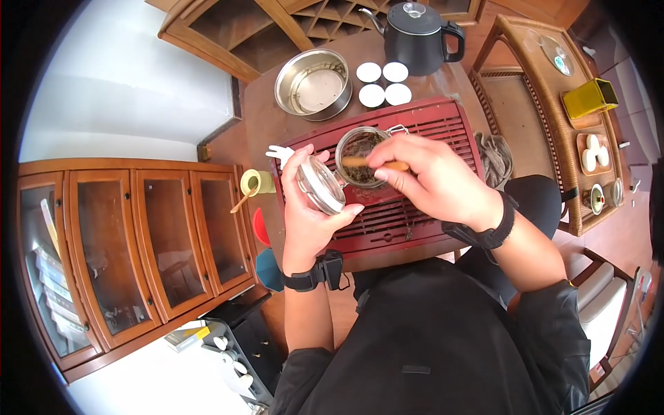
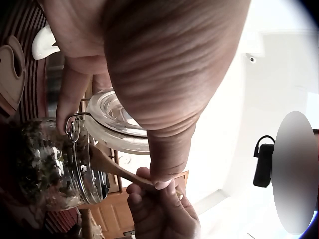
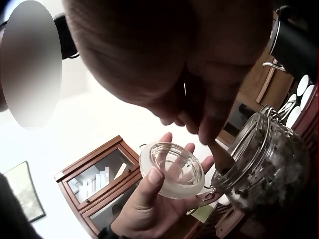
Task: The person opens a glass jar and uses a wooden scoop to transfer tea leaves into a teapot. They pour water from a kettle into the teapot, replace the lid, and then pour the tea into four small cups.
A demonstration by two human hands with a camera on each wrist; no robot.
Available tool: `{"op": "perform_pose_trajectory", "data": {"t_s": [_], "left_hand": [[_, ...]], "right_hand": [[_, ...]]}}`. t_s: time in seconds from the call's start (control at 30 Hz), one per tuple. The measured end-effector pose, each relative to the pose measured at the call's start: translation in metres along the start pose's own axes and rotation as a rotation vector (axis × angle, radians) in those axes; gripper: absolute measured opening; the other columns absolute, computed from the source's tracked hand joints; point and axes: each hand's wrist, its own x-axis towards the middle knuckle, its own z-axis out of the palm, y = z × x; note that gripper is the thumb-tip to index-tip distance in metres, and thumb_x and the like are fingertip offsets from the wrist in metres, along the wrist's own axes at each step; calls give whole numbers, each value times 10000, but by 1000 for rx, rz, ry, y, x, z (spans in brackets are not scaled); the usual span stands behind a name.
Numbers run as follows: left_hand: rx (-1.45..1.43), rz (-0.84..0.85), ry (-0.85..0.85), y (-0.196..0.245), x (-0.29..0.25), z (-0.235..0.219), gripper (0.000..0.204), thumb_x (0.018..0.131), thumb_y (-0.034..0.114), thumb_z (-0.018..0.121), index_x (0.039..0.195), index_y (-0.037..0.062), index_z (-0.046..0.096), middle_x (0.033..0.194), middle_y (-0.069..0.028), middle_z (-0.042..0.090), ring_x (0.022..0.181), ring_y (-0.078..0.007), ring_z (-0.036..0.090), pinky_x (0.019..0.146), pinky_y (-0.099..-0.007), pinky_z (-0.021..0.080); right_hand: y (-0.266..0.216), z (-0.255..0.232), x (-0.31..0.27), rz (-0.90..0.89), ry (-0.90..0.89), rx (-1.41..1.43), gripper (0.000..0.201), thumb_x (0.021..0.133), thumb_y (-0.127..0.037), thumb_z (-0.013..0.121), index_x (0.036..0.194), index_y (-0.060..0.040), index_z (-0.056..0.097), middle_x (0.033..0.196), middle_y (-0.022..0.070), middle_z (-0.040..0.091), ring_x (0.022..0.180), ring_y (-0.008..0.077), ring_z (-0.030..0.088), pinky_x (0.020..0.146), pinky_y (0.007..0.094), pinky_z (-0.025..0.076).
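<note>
A clip-top glass jar (image 1: 361, 146) of dried leaves stands on the red slatted tray (image 1: 443, 117); in the left wrist view the jar (image 2: 47, 164) is seen from the side. Its hinged glass lid (image 1: 322, 185) is swung back, held by the left hand (image 1: 304, 211) between thumb and fingers, as the lid (image 3: 172, 169) also shows in the right wrist view. The right hand (image 1: 439, 180) pinches a wooden scoop (image 1: 356, 162) whose bowl end is at the jar's mouth. In the left wrist view the scoop (image 2: 112, 167) tilts into the opening.
Behind the tray stand a steel bowl (image 1: 313, 84), several white-topped cups (image 1: 371, 95) and a black kettle (image 1: 423, 41). At the left are a green container (image 1: 257, 182) with a wooden tool and a red round object (image 1: 260, 226). A wicker shelf (image 1: 515, 104) stands at the right.
</note>
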Motion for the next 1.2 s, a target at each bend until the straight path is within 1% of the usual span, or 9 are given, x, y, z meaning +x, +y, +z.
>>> {"op": "perform_pose_trajectory", "data": {"t_s": [0.07,0.2,0.33,0.43,0.57,0.67,0.87,1.07,1.2], "left_hand": [[11,-1,-5,1,1,0,1159,604,107,980,1531,162,286,1552,-89,346,1387,-304,463,1020,-424,561],[0,6,-7,-1,0,-1,1160,605,112,980,1531,163,283,1554,-92,344,1385,-306,464,1022,-428,562],[20,3,-9,0,0,-1,1156,608,116,980,1530,165,283,1555,-94,342,1382,-309,465,1023,-432,564],[20,7,-9,0,1,-1,1158,606,122,981,1529,167,285,1551,-93,344,1380,-308,467,1022,-432,565],[19,3,-7,-1,1,-1,1161,599,124,983,1527,167,287,1545,-93,347,1379,-306,467,1023,-431,564],[20,-5,-5,1,1,0,1156,599,105,976,1526,168,288,1544,-93,346,1382,-305,463,1026,-433,561],[25,-4,-10,0,1,-1,1151,602,52,962,1525,165,284,1548,-94,342,1392,-304,455,1035,-433,555],[38,-3,-17,1,1,-1,1158,600,73,967,1529,166,282,1552,-98,337,1392,-303,457,1038,-430,552],[32,-10,-11,1,1,0,1160,601,89,970,1531,164,282,1553,-101,336,1389,-302,459,1038,-430,550]], "right_hand": [[1,-1,-3,22,-148,52,160,934,-38,679,1087,-16,638,1049,124,681,926,316,678,805,387,544],[-1,-9,-4,47,-7,-30,171,917,-73,686,1068,-19,626,999,163,664,892,375,660,780,433,537],[-8,-17,-5,84,68,33,175,924,-56,671,1090,-25,629,991,155,667,897,351,676,787,408,551],[-9,-13,-5,8,77,101,171,924,-52,663,1087,-18,628,983,151,666,895,339,678,786,404,551],[-8,-14,-6,-52,-69,67,170,915,-46,646,1077,3,623,973,163,661,890,345,676,793,403,552],[-10,-20,-7,54,-134,54,183,915,-37,628,1092,4,612,995,167,659,907,346,674,805,405,555],[-9,-14,-1,9,49,102,217,912,-32,618,1124,3,587,1044,174,651,905,346,673,805,409,556],[-5,-11,-1,1,-139,73,219,919,-26,601,1136,6,583,982,158,666,926,330,687,814,402,559],[-7,-16,0,64,-10,163,259,920,-38,602,1174,9,580,982,155,678,920,312,699,804,388,563]]}}
